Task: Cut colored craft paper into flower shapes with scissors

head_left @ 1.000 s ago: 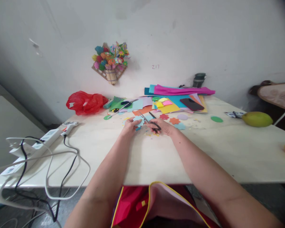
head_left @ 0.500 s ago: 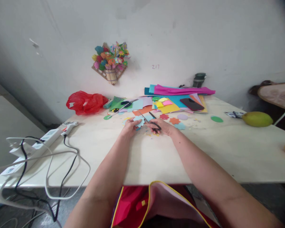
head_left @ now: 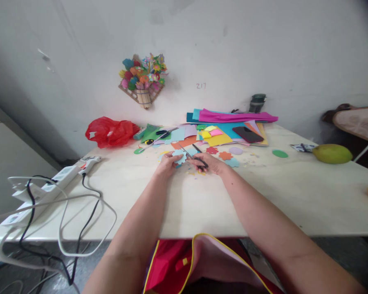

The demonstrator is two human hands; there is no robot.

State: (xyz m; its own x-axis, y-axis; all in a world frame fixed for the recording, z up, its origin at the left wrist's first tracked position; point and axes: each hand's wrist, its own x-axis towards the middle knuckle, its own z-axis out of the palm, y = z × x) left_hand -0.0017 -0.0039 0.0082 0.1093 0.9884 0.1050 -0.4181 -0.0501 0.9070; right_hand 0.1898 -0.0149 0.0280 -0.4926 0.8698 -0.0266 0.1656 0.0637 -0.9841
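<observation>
Between the thumb and fingers of my left hand [head_left: 167, 164] is a light blue paper flower [head_left: 180, 156] with a scalloped edge. My right hand [head_left: 213, 162] is closed round the black handles of a pair of scissors [head_left: 202, 162]. The blades point up and left, right beside the flower's edge; whether they touch the paper I cannot tell. Small paper scraps [head_left: 199, 173] lie on the table below the hands. Just past my right hand are a red paper flower [head_left: 212, 150], an orange paper flower [head_left: 225, 155] and another blue paper flower [head_left: 232, 162].
Coloured sheets [head_left: 221, 140] and a dark phone [head_left: 247, 134] lie at the back. A second pair of scissors [head_left: 163, 134] rests near a red plastic bag [head_left: 112, 132]. Power strips [head_left: 59, 177] with loose cables occupy the left side. A green-yellow fruit [head_left: 332, 153] sits at right.
</observation>
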